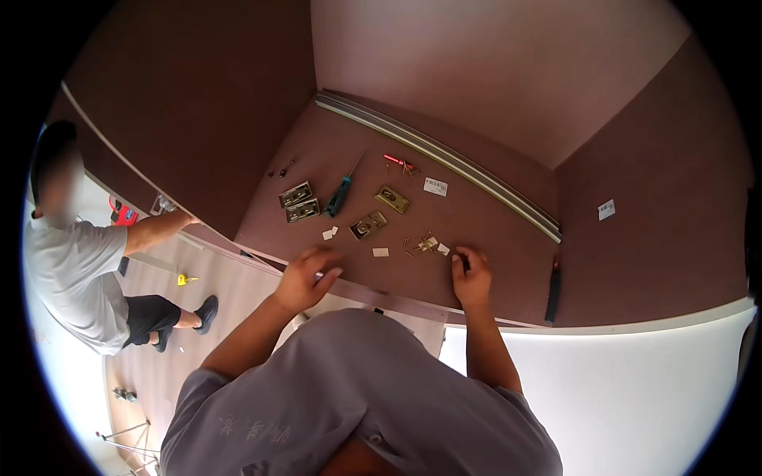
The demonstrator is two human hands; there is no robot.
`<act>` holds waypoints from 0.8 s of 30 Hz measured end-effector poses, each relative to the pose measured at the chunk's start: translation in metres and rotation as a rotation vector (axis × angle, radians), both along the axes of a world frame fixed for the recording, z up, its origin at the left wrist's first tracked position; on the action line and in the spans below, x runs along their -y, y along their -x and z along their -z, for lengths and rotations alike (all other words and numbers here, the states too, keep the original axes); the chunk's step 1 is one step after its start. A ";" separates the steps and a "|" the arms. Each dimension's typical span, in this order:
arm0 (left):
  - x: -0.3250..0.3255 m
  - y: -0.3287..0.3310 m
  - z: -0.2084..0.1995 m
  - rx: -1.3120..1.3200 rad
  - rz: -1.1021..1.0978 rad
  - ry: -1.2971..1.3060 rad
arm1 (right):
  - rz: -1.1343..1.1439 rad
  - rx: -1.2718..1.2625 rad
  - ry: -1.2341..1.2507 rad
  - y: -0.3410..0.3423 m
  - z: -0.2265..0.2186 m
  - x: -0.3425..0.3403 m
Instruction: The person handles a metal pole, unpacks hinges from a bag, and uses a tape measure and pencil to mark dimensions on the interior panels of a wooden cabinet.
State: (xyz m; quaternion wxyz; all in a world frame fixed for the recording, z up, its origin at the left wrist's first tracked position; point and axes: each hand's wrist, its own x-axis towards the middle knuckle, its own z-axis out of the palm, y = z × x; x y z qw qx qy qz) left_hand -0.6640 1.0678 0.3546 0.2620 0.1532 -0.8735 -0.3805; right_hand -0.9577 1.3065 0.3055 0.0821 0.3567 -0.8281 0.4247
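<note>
past the screws (pixel 429 243) lie a screwdriver (pixel 339 197) and metal rail (pixel 444 154); the left hand (pixel 302 282) pinches a half-hidden pale piece (pixel 319 276), grip unclear in the right hand (pixel 473 282).

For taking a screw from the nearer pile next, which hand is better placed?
Probably the right hand: it is just right of the screws, with its fingertips close to them. The left hand is clearly farther off to their left and seems to have a small pale item at its fingers.

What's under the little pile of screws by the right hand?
Brown board shows around the screws, with small white pieces among them; whatever they directly cover can't be seen.
</note>
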 end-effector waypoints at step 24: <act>0.043 0.061 -0.001 -0.211 0.341 -1.724 | -0.688 0.361 0.165 -0.021 -0.076 0.119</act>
